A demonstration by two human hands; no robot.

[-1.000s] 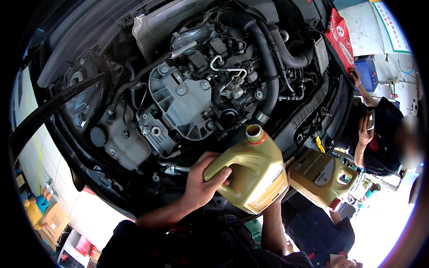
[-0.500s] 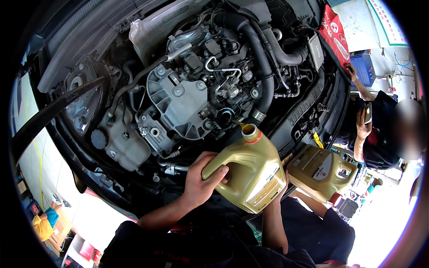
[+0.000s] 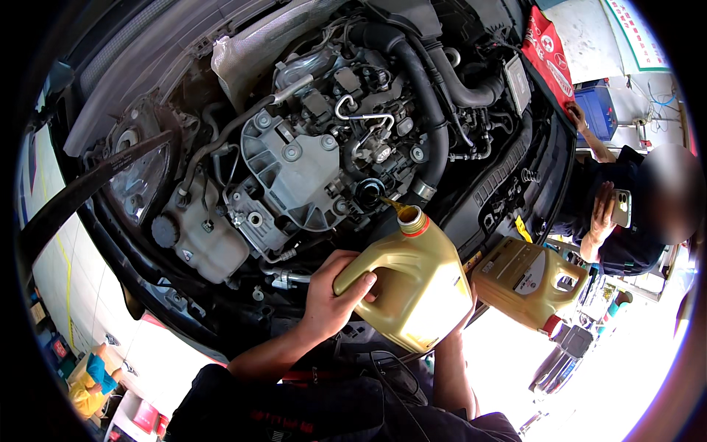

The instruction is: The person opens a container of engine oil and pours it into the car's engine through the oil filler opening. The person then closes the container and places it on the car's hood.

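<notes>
Where a worker's torso had filled the lower right half a second before, white glare showed; oil still ran from the jug, lower centre, toward the filler hole. Left hand was wrapped round the jug's handle; right hand touched its right side, mostly hidden, finger spread unclear. Engine took up the centre; second jug centre right; co-worker with phone far right; red cloth upper right.

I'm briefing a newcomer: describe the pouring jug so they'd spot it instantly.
Start at the car engine: on its near side, the left hand holds a gold jug by its handle. Its open mouth pours amber liquid; the other gold jug, to the right, wears a red cap.
</notes>
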